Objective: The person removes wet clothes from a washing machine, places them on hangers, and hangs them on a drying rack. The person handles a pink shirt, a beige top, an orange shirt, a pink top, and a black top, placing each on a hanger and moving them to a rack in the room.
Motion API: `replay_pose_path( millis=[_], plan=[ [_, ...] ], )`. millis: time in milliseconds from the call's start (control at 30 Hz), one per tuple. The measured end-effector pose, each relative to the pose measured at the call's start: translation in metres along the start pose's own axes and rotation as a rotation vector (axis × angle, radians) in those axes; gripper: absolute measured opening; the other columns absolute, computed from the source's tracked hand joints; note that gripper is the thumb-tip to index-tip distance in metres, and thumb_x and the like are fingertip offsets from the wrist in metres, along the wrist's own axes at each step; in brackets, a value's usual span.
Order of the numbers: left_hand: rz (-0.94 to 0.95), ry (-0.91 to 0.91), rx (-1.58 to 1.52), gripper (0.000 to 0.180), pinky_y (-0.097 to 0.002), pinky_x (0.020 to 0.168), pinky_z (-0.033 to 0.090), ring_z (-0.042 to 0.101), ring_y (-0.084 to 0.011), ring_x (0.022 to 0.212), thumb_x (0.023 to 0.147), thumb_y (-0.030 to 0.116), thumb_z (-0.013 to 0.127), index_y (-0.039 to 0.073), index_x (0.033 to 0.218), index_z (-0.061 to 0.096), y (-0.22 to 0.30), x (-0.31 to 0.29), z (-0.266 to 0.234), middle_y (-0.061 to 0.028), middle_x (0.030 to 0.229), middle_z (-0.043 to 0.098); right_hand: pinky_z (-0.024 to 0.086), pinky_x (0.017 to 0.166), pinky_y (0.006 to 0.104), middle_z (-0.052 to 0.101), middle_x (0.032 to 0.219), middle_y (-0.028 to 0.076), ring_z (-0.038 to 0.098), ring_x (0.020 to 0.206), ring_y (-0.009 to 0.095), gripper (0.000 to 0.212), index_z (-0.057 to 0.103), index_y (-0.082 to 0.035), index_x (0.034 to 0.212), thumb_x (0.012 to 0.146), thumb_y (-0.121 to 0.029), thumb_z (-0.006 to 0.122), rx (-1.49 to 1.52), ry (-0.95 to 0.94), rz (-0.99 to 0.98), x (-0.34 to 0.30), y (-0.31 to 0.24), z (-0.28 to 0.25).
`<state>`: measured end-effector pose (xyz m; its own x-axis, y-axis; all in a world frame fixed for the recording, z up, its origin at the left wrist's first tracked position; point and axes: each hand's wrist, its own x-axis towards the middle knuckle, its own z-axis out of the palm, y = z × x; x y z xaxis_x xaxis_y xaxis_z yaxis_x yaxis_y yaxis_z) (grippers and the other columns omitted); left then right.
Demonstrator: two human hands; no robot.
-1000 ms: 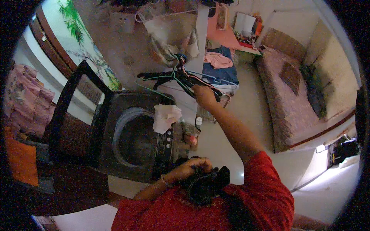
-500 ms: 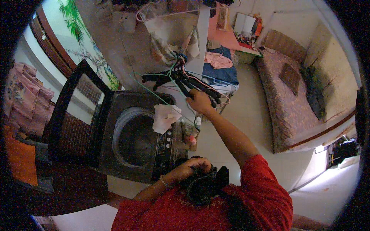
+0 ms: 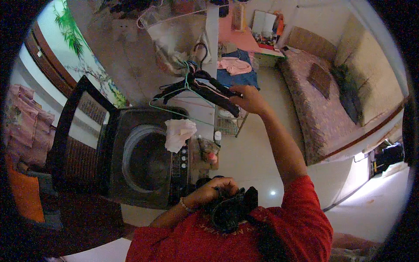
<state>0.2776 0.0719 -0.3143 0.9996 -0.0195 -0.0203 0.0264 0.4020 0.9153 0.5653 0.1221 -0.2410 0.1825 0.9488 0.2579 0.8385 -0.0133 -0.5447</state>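
Note:
My right hand (image 3: 248, 98) is raised and grips a bunch of clothes hangers (image 3: 198, 89), dark ones and a light green one, that hang by their hooks near a white pole (image 3: 212, 30). My left hand (image 3: 217, 190) holds a bundle of dark cloth (image 3: 231, 210) against my chest, over my red shirt. Below the hangers stands a top-loading washing machine (image 3: 144, 159) with its lid (image 3: 78, 131) raised and the drum dark inside. A white cloth (image 3: 179, 133) lies on the machine's right rim.
A wire rack (image 3: 229, 124) and small bottles (image 3: 210, 153) stand right of the machine. Folded pink and blue clothes (image 3: 235, 70) lie beyond. A patterned bed (image 3: 323, 100) fills the right side. Pink fabric (image 3: 26, 126) hangs at left.
My right hand has drawn the hangers a little lower and to the right while still gripping them. My left hand keeps the dark cloth at my chest.

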Motion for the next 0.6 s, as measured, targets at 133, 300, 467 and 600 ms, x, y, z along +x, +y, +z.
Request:
replay_pose_path(
  millis=[133, 300, 467, 600],
  plan=[
    [0.044, -0.012, 0.067, 0.024, -0.0233, 0.072, 0.037, 0.045, -0.0097, 0.077, 0.078, 0.025, 0.056, 0.003, 0.088, 0.051, 0.0, 0.005, 0.002, 0.0013, 0.08, 0.049, 0.042, 0.052, 0.0269, 0.058, 0.074, 0.005, 0.052, 0.058, 0.012, 0.028, 0.058, -0.004, 0.105, 0.079, -0.014, 0.058, 0.349, -0.023, 0.167, -0.044, 0.018, -0.004],
    [0.026, -0.074, -0.031, 0.016, -0.023, 0.073, 0.037, 0.045, -0.0097, 0.077, 0.079, 0.017, 0.054, 0.004, 0.087, 0.051, 0.002, 0.015, 0.016, 0.0011, 0.081, 0.049, 0.033, 0.042, 0.0206, 0.05, 0.068, -0.002, 0.04, 0.051, 0.004, 0.028, 0.055, -0.004, 0.105, 0.079, -0.012, 0.056, 0.493, 0.001, 0.425, -0.124, 0.062, -0.005],
    [-0.037, -0.05, -0.062, 0.013, -0.0231, 0.072, 0.039, 0.048, -0.0101, 0.077, 0.078, 0.013, 0.051, 0.003, 0.087, 0.05, 0.003, 0.028, 0.03, -0.0001, 0.082, 0.051, 0.033, 0.042, 0.0203, 0.051, 0.07, -0.001, 0.04, 0.05, 0.004, 0.028, 0.055, 0.0, 0.104, 0.077, -0.009, 0.058, 0.557, 0.226, 0.593, -0.218, 0.055, -0.02],
    [-0.068, 0.284, -0.196, 0.019, -0.0252, 0.071, 0.043, 0.052, -0.0127, 0.076, 0.08, 0.019, 0.046, 0.002, 0.087, 0.051, 0.002, 0.056, 0.038, -0.0036, 0.08, 0.053, 0.044, 0.054, 0.0253, 0.058, 0.08, 0.006, 0.054, 0.062, 0.013, 0.036, 0.049, -0.004, 0.113, 0.079, -0.012, 0.058, 0.212, 0.473, 0.568, -0.313, 0.071, -0.021]
  ],
)
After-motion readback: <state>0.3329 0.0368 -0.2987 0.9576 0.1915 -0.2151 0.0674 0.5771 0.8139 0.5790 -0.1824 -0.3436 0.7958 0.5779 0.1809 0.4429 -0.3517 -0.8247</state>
